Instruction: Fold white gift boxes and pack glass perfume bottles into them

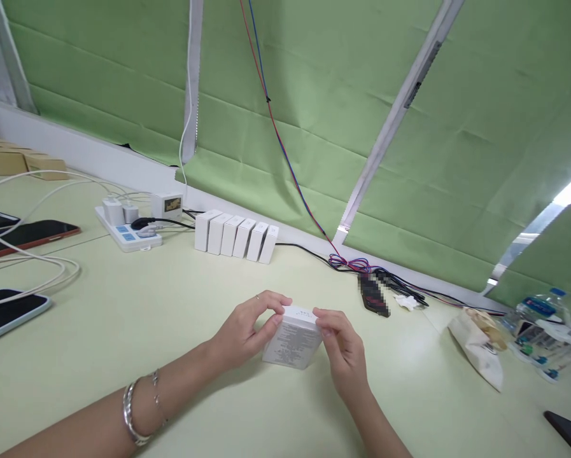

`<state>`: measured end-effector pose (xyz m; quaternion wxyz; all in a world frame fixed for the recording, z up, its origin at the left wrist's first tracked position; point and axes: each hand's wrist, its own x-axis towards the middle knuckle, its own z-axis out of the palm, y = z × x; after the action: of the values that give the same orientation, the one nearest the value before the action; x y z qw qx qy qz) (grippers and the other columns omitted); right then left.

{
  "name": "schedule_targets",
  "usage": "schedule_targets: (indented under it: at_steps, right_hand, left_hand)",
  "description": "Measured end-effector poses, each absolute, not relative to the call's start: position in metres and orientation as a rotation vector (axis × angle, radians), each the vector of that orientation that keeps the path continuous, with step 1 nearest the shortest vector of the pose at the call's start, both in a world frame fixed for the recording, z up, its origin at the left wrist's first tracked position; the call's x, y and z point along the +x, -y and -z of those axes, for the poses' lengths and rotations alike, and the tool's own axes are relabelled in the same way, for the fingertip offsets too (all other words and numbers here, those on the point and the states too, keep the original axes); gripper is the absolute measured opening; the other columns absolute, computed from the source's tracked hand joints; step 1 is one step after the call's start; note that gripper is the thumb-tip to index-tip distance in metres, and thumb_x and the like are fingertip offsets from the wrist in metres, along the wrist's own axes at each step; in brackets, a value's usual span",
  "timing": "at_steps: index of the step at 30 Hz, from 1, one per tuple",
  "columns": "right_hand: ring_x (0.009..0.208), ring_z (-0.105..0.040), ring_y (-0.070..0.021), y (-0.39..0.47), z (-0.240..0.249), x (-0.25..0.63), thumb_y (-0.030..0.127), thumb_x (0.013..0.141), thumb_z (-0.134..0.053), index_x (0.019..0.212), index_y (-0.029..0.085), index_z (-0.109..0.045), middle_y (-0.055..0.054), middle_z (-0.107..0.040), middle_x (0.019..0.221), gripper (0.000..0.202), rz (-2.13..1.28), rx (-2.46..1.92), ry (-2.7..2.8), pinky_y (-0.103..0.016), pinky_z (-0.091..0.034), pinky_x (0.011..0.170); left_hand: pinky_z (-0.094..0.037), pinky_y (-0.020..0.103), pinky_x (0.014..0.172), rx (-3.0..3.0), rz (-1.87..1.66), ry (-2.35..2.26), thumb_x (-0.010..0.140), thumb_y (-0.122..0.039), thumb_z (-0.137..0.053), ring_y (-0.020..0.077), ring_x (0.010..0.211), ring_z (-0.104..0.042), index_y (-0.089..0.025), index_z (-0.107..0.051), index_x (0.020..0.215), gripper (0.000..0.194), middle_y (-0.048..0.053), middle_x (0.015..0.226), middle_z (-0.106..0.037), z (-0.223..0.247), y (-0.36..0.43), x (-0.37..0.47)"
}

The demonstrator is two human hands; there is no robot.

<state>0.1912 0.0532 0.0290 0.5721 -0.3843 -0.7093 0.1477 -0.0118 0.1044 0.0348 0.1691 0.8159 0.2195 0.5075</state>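
Note:
A small white box with grey printed text on the side facing me stands on the pale green table. My left hand pinches its upper left corner between thumb and fingers. At the upper right corner, my right hand grips with thumb and forefinger, the other fingers curled. Small print shows on the box's narrow top face. Behind the hands, several similar white boxes stand upright in a leaning row.
On the left are a power strip with chargers, white cables and phones. Bundled wires lie along the back edge. A cloth pouch, a plastic bottle and a dark flat object are on the right.

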Motion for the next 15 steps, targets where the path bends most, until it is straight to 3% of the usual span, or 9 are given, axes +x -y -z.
schedule_targets:
  at_steps: [15]
  right_hand:
    - [0.099,-0.061,-0.0207,-0.0500,-0.0332,0.1902,0.025,0.091,-0.045,0.091,0.024,-0.060,-0.006,-0.064,0.094,0.015,-0.357,-0.970,1.670,-0.032,-0.049,0.077]
  left_hand:
    - [-0.052,0.027,0.072,2.406,-1.500,-0.660,0.085,-0.016,-0.041,0.0157,0.084,-0.065,-0.021,-0.052,0.088,0.013,0.004,0.092,-0.067,-0.0403,-0.1030,-0.0118]
